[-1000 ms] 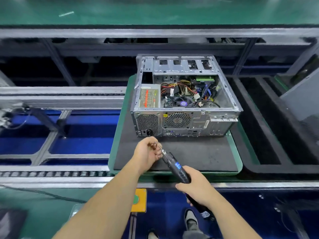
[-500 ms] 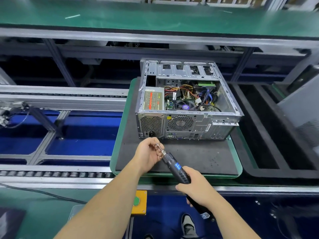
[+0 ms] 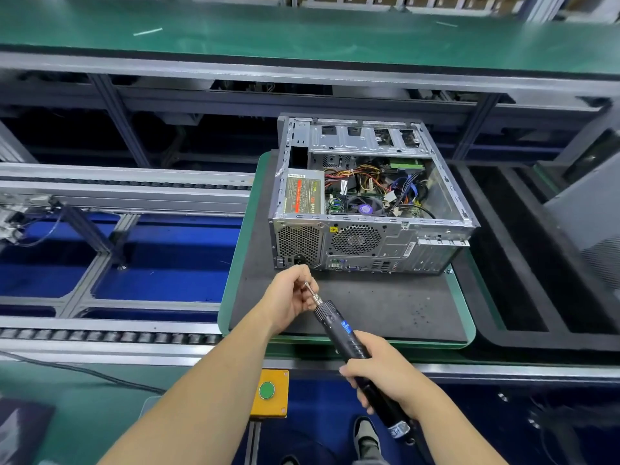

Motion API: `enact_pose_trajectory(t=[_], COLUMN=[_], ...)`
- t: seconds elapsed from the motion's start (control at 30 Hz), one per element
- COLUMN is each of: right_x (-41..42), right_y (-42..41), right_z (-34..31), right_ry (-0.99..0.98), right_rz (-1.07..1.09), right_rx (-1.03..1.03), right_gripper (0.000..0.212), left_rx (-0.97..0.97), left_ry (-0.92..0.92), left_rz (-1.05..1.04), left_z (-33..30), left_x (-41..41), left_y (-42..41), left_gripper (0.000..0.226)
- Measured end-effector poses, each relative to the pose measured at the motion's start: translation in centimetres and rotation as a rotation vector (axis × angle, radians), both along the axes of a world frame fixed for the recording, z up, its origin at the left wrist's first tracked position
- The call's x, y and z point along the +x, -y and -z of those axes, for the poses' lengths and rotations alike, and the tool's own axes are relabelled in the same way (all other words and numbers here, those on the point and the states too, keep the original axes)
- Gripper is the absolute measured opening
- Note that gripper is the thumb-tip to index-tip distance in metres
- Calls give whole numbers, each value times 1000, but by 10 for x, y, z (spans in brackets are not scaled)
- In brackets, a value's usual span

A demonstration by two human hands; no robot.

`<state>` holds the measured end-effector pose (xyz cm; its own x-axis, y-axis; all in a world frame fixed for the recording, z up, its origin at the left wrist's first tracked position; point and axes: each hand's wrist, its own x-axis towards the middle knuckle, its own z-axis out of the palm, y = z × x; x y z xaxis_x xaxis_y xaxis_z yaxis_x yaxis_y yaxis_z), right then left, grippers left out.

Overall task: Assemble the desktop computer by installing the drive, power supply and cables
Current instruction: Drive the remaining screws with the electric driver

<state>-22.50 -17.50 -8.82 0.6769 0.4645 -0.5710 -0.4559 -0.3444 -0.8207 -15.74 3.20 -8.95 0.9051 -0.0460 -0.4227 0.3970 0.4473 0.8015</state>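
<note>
Head view: your right hand [image 3: 385,374] grips the screwdriver [image 3: 339,327]; left fingers [image 3: 303,290] pinch its bit [image 3: 312,292] (case [image 3: 369,236] just beyond).

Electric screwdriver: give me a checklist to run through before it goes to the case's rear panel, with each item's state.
1. Right hand grips the electric screwdriver: ok.
2. Left hand pinches at the bit: ok.
3. Screw seated on the bit tip: cannot tell, fingers hide it.
4. Power supply sits in the computer case: ok.
5. Case rests on the black mat, rear panel facing the person: ok.
6. Bit at the rear panel: not ok, short of it.
</note>
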Motion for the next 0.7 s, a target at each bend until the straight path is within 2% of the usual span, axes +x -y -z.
enact_pose_trajectory(t=[0.1,0.2,0.37,0.53,0.7], right_x=[1,1,2,6,7], right_y=[-2,-5,-7,-12,-18], right_z=[2,5,9,10,10], right_ry=[-7,-9,-23,-56,-127], right_rz=[15,28,52,73,94], right_rx=[6,-2,-27,-46,-23], right_gripper=[32,29,25,20,26], left_rx=[54,79,-83,-180,-246], left_ry=[-38,-88,-150,-228,-295], left_rz=[-59,-109,-200,-185,-163], left_z=[-3,2,11,20,23], left_x=[1,2,1,4,11], left_y=[0,1,2,2,2], left_gripper=[11,19,16,8,3])
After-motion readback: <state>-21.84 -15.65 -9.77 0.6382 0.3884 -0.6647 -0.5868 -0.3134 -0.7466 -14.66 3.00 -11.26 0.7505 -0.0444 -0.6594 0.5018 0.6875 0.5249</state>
